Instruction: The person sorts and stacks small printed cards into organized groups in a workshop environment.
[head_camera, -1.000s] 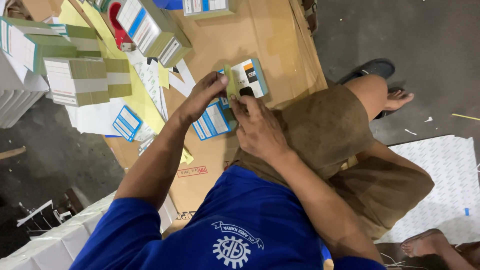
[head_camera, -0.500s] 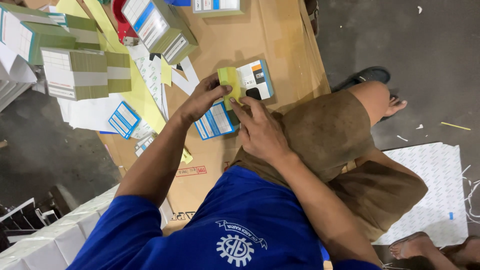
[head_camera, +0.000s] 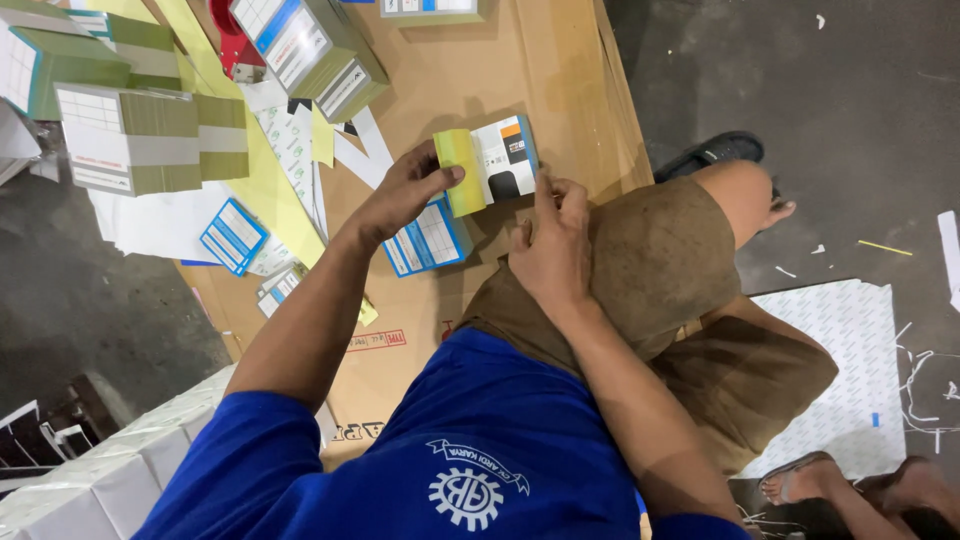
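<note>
One small carton, yellow and white, is in hands. One blue-white leaflet lies just under it, one more blue-white leaflet at 9 o'clock, approx. 3 green-white box stacks at 10 o'clock. Surface is a flat brown cardboard sheet on a dark concrete floor. Left hand is closed on the carton's yellow end, thumb on top. Right hand is half open at 5 o'clock of the carton, fingertips touching its white side.
</note>
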